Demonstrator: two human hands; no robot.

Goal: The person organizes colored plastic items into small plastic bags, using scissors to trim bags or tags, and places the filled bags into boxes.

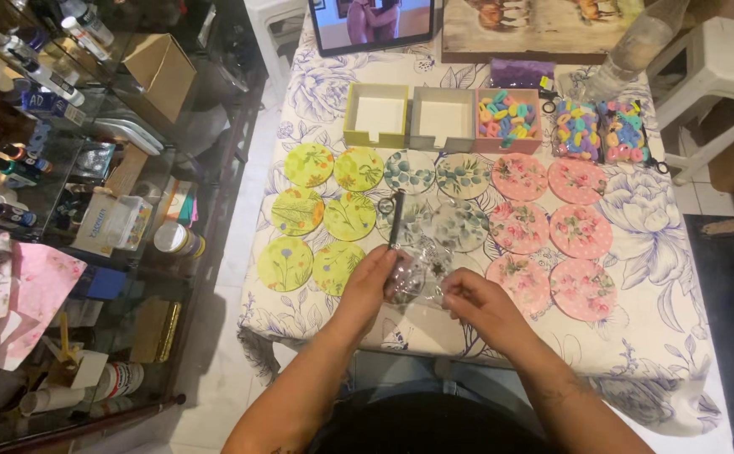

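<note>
Floral-clothed table (636, 252): round coasters (518, 227), three boxes (443, 118), scissors (392, 214).

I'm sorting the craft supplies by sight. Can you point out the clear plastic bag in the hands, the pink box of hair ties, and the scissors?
clear plastic bag (418, 276), head view, its crinkled middle
pink box (507, 145), head view, its front wall
scissors (395, 217), head view, the dark closed blades

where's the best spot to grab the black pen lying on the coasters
Probably the pen mid-barrel, pinched across its width from above. It lies flat, nearly pointing away, on the grey-green coasters, sides free. The left hand is nearest, just below its near end.
</note>
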